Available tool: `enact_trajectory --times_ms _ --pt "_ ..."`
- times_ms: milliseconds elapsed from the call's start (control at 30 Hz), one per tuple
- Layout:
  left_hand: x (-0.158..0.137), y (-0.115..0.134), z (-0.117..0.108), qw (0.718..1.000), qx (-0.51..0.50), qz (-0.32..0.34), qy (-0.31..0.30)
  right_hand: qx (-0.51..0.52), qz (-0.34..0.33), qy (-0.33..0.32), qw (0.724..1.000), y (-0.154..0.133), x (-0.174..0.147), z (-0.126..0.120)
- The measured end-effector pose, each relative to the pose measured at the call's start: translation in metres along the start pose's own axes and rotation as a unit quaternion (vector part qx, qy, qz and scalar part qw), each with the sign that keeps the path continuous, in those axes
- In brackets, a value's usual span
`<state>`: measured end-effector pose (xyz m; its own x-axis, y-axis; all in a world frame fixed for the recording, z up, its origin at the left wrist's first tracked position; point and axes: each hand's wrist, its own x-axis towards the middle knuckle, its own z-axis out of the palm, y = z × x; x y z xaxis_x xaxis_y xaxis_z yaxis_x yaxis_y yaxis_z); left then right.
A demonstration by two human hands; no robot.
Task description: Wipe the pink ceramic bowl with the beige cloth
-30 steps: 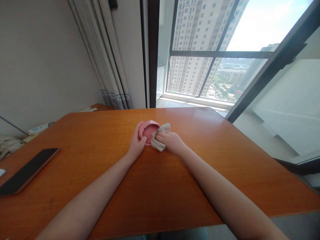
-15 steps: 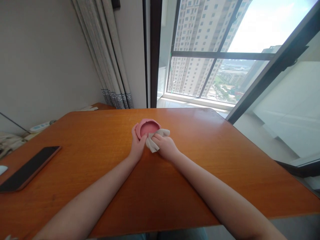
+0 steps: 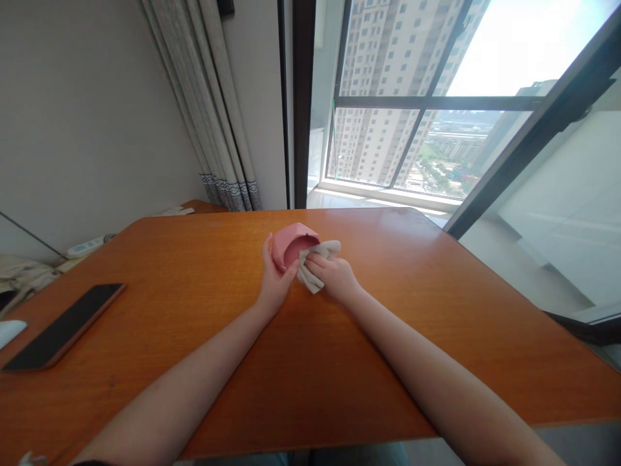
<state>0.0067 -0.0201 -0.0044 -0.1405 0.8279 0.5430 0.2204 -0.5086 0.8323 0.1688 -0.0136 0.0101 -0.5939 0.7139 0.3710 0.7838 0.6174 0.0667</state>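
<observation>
A pink, angular bowl-like container [image 3: 286, 236] with a round hollow is tilted so its opening faces me, above the middle of the wooden table [image 3: 204, 259]. My left hand [image 3: 275, 279] grips its left side, thumb at the lower rim and fingers round the outside. My right hand [image 3: 337, 278] is closed on a crumpled whitish cloth [image 3: 310, 277], pressed against the container's lower right rim. The cloth hides that part of the rim, and some right fingertips are covered by it.
A dark flat slab with a reddish edge [image 3: 68, 327] lies on the table's left, beside a white object [image 3: 10, 331] cut by the frame. A power strip [image 3: 85, 248] sits past the left edge. Beyond the table are a curtain [image 3: 213, 129] and a large window [image 3: 378, 142].
Both hands have shifted slightly right in view with the container and cloth. The container is tipped differently, showing more of its upper outer side. The view itself has shifted a little.
</observation>
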Motion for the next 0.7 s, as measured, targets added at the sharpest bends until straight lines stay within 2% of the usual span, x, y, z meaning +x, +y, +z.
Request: enact_trajectory --times_ms 100,167,300,467,600,700 --pt "-0.006 0.004 0.006 0.999 -0.033 -0.020 0.031 0.050 0.026 0.023 0.998 -0.011 0.001 0.004" --pt "-0.006 0.001 0.005 0.998 -0.030 -0.031 0.040 0.086 0.014 0.012 0.996 -0.013 0.003 0.005" --pt "0.001 -0.007 -0.001 1.000 0.007 -0.008 0.005 0.118 -0.030 -0.039 0.992 0.000 0.007 -0.001" --pt "0.006 0.001 -0.002 0.996 0.054 0.028 -0.059 0.025 -0.016 -0.037 0.999 0.016 0.002 -0.008" --pt "0.011 0.007 -0.007 0.992 0.103 0.046 -0.055 -0.057 0.055 -0.004 0.997 0.005 0.004 -0.005" --pt "0.010 0.002 -0.009 0.994 0.093 0.049 -0.030 -0.060 0.082 0.002 0.995 -0.005 0.005 -0.002"
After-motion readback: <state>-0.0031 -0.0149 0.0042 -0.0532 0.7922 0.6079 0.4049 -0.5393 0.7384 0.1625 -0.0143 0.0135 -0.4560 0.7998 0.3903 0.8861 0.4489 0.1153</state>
